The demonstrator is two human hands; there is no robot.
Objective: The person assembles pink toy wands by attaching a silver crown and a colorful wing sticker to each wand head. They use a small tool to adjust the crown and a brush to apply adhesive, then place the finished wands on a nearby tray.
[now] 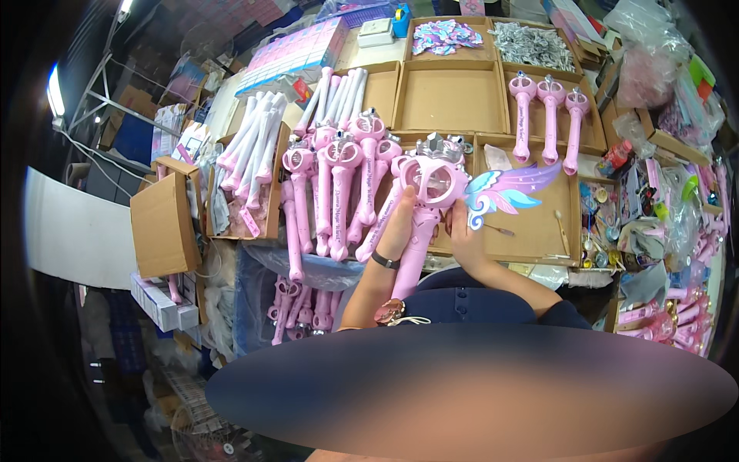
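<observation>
At two o'clock from the view's middle, my left hand (398, 220) clasps the pink wand (420, 232), thumb against its head; my right hand (468, 242) pinches the wing (508, 191) at the head's three o'clock. Pressing askew could crack the wing's root.

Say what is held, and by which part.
A pink wand, by its round head: left hand lower left, right hand lower right, near the wing.

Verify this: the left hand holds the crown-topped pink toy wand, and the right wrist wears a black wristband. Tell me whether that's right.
Wrong side: in the head view, the black wristband is at the wrist of the left hand, not the right hand. That left hand does hold the crown-topped pink toy wand, as you said.
</observation>
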